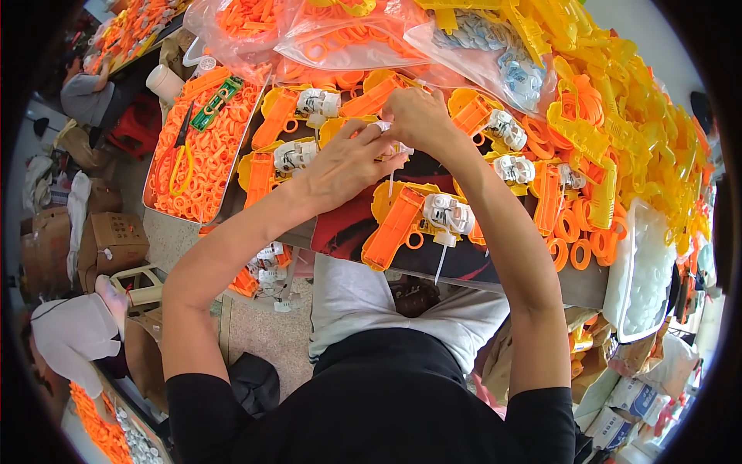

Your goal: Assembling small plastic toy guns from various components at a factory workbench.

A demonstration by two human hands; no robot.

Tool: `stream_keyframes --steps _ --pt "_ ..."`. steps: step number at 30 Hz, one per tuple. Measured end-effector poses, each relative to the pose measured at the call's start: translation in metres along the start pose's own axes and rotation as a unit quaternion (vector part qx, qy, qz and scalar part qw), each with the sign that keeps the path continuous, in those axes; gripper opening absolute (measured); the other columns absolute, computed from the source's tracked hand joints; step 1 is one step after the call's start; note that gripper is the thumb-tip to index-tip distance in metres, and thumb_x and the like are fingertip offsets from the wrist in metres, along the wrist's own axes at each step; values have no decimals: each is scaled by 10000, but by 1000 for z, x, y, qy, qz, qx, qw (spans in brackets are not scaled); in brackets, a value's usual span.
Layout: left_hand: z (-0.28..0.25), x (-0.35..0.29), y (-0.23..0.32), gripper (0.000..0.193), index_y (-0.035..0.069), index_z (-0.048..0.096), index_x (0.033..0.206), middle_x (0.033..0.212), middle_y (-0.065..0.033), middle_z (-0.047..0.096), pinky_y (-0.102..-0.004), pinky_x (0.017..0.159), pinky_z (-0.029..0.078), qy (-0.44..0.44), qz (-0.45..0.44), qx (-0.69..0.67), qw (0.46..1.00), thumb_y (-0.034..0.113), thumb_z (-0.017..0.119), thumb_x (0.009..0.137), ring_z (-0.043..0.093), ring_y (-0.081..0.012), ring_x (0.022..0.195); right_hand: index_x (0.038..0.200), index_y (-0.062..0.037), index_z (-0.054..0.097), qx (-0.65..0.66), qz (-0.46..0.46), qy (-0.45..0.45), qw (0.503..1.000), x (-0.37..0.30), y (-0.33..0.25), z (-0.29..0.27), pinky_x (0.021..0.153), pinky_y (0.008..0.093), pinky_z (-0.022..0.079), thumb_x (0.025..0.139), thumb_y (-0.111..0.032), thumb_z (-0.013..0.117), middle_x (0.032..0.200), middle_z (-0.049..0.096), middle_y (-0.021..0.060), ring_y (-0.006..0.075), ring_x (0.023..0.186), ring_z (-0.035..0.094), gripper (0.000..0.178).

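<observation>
Several toy shells lie in rows on the dark table (572, 288), each with yellow plastic, an orange body and a white mechanism. My left hand (348, 166) reaches in above the middle of them, its fingers bent around a small white mechanism (399, 148). Close against it, my right hand (423, 120) has its fingers curled down over the same spot; what its fingertips grip is hidden. Nearest to me sits another toy shell (396, 224), its white mechanism (448, 213) facing up with a thin white strip hanging from it.
To the left, a tray (179, 217) of orange rings carries pliers (183, 166) and a green board (216, 104). Clear bags (340, 50) of parts lie behind. Yellow shells (595, 62) pile up at right above a white tub (624, 309). Other people (86, 94) sit at left.
</observation>
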State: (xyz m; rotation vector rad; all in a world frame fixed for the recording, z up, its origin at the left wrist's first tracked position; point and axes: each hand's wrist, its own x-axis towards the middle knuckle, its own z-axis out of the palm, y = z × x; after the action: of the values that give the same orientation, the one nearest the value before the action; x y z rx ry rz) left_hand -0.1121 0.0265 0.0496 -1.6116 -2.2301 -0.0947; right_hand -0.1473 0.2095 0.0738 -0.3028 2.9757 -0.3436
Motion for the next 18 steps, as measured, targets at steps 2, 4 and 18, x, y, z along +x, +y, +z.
stream_keyframes --steps 2,4,18 --pt "2 -5 -2 314 136 678 1210 1164 -25 636 -406 1014 423 24 -15 -48 998 132 588 908 567 -210 1148 1032 -106 730 -3 -10 -6 1000 -1 -2 -2 1022 510 383 709 -280 827 1042 732 90 292 1133 640 380" --pt "7 -8 -2 319 137 671 1216 1181 -23 632 -405 1016 422 19 -19 -44 999 130 587 909 568 -212 1151 1035 -110 732 -6 -9 -5 1000 -2 -2 -2 1012 506 385 704 -280 831 1041 731 89 289 1137 637 385" --pt "2 -15 18 209 51 705 1088 1046 -74 683 -396 917 478 154 -202 -114 960 109 694 887 649 -250 993 982 -110 772 6 -35 63 997 -12 3 10 902 503 418 707 -321 839 975 731 107 303 1057 659 353"
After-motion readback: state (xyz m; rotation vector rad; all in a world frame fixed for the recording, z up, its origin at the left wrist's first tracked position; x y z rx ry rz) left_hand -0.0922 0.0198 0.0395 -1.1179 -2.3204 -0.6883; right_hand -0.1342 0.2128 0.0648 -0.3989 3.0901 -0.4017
